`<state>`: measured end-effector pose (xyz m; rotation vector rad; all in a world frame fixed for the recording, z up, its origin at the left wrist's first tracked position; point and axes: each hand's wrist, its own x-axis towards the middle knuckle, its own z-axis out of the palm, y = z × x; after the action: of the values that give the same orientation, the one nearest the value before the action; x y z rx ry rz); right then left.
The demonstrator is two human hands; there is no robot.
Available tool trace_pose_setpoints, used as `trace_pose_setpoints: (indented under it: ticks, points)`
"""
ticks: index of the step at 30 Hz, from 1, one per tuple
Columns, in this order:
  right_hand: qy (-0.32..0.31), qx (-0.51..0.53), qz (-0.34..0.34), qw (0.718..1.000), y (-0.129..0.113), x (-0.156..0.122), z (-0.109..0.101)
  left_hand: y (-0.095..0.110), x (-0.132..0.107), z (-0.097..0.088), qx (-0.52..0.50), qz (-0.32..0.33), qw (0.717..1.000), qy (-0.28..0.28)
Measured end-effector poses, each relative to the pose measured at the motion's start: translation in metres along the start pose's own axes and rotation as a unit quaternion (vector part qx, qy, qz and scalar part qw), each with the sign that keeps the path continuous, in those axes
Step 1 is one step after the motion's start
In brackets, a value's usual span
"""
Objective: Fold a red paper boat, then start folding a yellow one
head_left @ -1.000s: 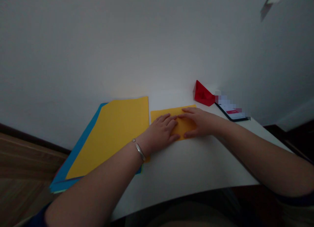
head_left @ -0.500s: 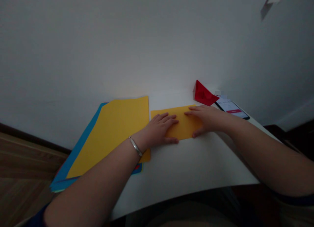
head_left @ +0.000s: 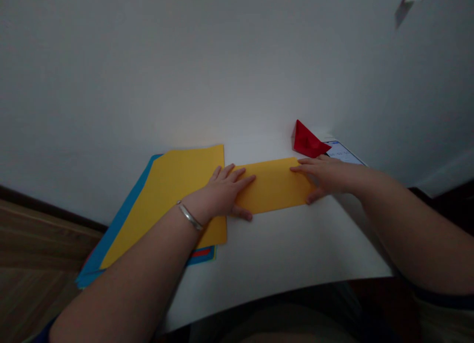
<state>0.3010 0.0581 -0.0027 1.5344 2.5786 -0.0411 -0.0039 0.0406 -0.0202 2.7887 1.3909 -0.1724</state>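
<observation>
Flat on the white tabletop (head_left: 277,254) lies the small yellow paper (head_left: 276,186), its long edges running left to right. Over its left end rests the left hand (head_left: 226,192), fingers spread, thumb reaching past the near edge. At its right end the right hand (head_left: 326,177) touches it with fingers and thumb apart. Behind the paper's right end sits a red folded-paper piece (head_left: 308,143); farther right of the paper is a phone (head_left: 342,152), partly hidden, its screen lettering too small to read. Left of the paper, a large yellow sheet (head_left: 177,185) tops a blue sheet (head_left: 128,209), its right edge just beside. Nearer than the paper, white surface runs to the tabletop's front edge; behind the paper, a narrower strip meets the wall (head_left: 222,61).
</observation>
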Motion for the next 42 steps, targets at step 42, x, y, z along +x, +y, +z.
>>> trace_pose_setpoints:
  ticks: [42]
  points:
    - [0.071,0.021,-0.196,0.978,-0.070,-0.013,-0.020,0.025,-0.003,-0.025,-0.018,0.119,0.990,0.077]
